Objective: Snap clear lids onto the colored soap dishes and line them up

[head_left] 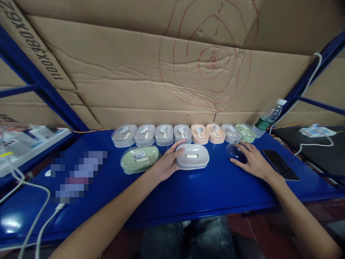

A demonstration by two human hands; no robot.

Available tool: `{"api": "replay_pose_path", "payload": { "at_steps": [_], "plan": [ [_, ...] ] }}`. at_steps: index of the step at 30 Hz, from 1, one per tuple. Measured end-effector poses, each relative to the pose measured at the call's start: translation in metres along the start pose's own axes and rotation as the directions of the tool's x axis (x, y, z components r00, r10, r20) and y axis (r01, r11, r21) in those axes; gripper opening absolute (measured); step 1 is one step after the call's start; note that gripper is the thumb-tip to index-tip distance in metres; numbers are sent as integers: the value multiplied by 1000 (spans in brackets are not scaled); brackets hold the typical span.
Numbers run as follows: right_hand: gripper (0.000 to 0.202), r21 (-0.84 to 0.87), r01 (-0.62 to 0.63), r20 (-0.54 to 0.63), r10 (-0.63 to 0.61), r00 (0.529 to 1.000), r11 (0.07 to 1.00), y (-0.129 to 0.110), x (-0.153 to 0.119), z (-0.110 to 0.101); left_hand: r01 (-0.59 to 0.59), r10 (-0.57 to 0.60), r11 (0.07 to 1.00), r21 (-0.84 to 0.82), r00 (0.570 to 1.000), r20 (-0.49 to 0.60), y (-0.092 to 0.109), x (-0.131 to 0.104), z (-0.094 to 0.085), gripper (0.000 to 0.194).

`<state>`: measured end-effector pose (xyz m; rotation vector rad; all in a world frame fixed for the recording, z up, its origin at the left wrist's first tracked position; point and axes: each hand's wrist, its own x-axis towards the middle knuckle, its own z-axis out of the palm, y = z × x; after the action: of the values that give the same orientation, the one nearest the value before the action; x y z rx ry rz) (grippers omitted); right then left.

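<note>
Blue worktop (188,198) carries everything: the left hand (169,160) curls round the left end of a grey box (192,163), and the right hand (253,158), fingers spread, touches a clear cover (233,151), though whether it grips I cannot tell. A green box (140,165) sits just left; beyond stand eight lidded boxes (183,133) in a row, then cardboard (129,86).

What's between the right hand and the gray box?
A clear cover, at the right hand; nothing else visible stands between that cover and the gray box in the left hand.
</note>
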<state>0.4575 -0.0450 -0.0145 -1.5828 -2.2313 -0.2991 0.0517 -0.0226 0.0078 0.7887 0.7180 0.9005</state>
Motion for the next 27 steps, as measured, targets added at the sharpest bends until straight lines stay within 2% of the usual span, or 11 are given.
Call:
{"api": "replay_pose_path", "payload": {
  "at_steps": [2,4,7,9,11,14,16,18,22,24,27],
  "plan": [
    [69,32,12,32,-13,999,999,5,-5,1,-11,11,1000,10,999,37,1,-1,1,71],
    [69,29,-27,43,26,999,999,4,-7,-1,-21,20,1000,19,998,52,0,0,-1,65],
    [72,35,-73,50,71,996,997,-2,-6,-5,-17,17,1000,7,999,28,-4,5,-6,52],
    [72,119,-82,58,75,995,990,-8,-4,-7,-3,3,1000,-10,1000,5,-5,7,-9,46],
    [67,281,-115,41,108,993,953,-19,1,-8,20,-20,999,-31,1000,2,-5,9,-10,43],
    [58,574,-115,-4,143,990,811,-50,20,-11,58,-56,996,-72,998,32,-4,8,-8,42],
    [58,642,-42,-70,113,991,766,-81,38,-14,78,-73,993,-93,996,53,-2,7,-6,43],
    [66,603,60,-128,21,992,796,-116,57,-15,86,-80,991,-104,995,61,-1,7,-4,46],
    [86,458,160,-109,-124,986,875,-168,79,-5,71,-61,991,-114,994,88,-2,7,-3,52],
    [87,441,184,-100,-156,983,878,-179,80,4,60,-49,991,-117,994,95,-4,9,-3,54],
    [87,442,206,-113,-173,978,873,-181,75,16,52,-46,994,-93,997,65,-9,11,-4,55]
  ]
}}
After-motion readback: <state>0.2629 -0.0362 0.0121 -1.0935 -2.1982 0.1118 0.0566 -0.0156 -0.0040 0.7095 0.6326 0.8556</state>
